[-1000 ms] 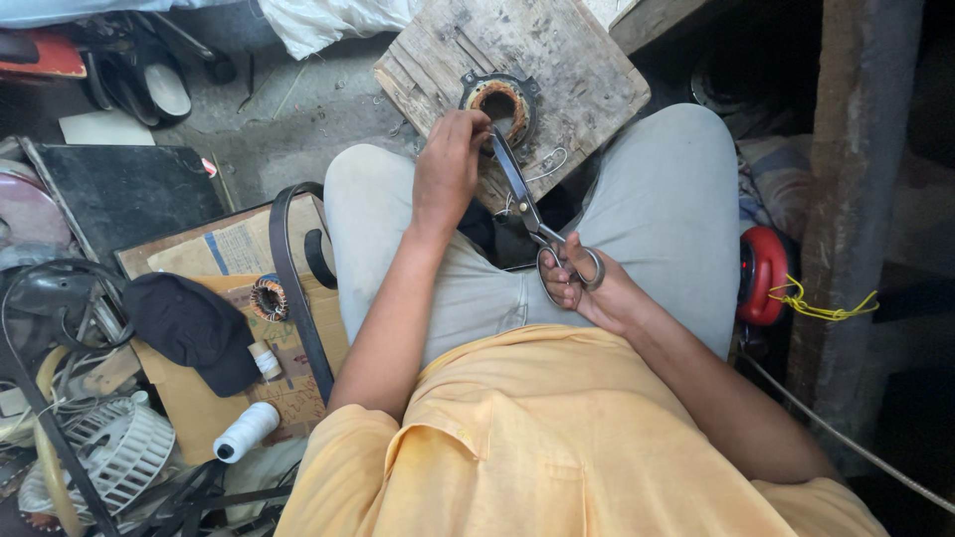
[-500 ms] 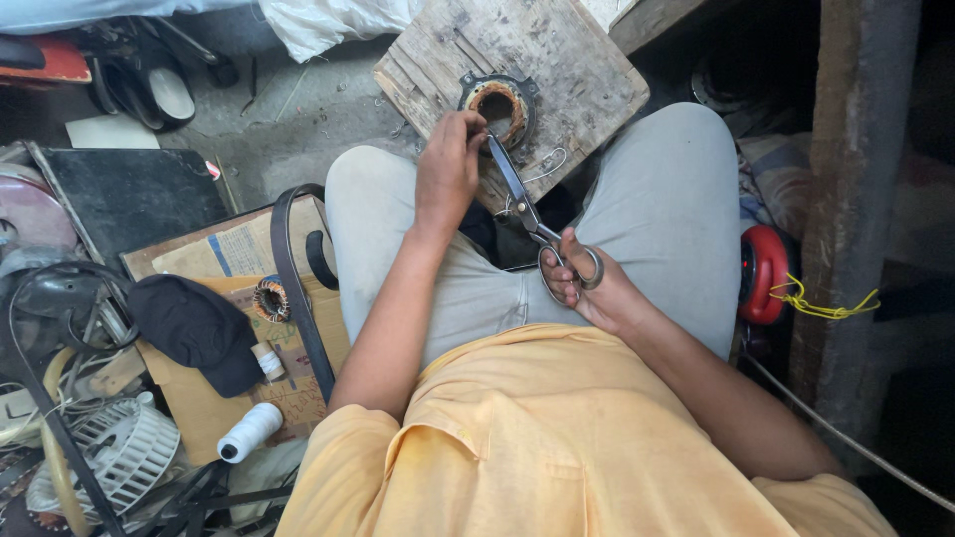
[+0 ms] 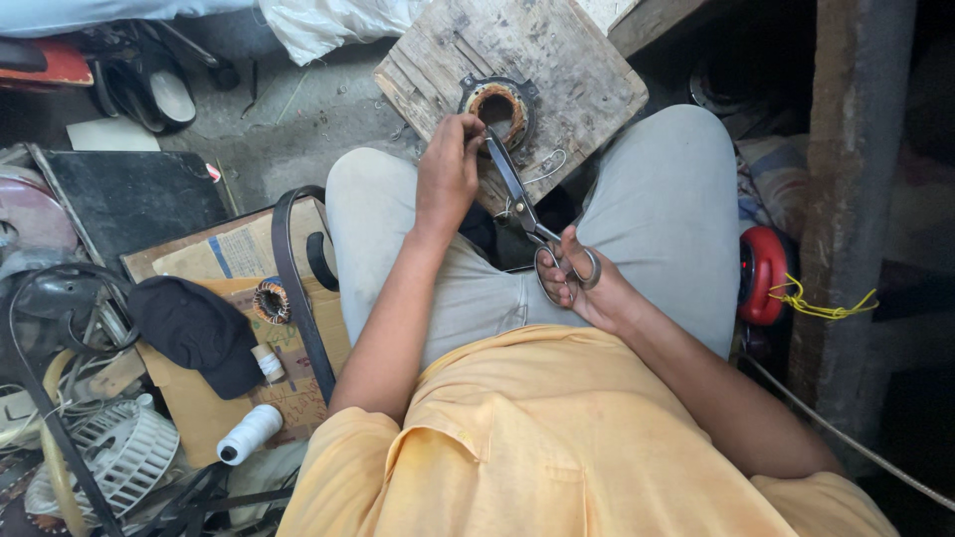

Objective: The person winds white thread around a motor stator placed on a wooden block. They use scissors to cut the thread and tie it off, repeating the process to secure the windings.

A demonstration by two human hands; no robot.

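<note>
- The ring (image 3: 497,107), a rusty stator-like part, lies on the wood block (image 3: 587,70) between the person's knees.
- The left hand (image 3: 448,174) is closed at the ring's near edge, apparently pinching wire there, though the view is too small to be sure.
- The right hand (image 3: 582,288) has its fingers through the scissors (image 3: 527,204) handles; the blades, almost closed, point at the ring.
- Brown winding remains inside the ring, so the cutting looks unfinished.

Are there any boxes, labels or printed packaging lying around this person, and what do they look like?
Flattened cardboard box: on the floor beside the person's left knee, brown, with a pale printed panel edged in blue.
Brown cardboard sheet: just below that box, flat, partly under a black cap and a white thread spool, with faint red print.
No screens or signs show.
</note>
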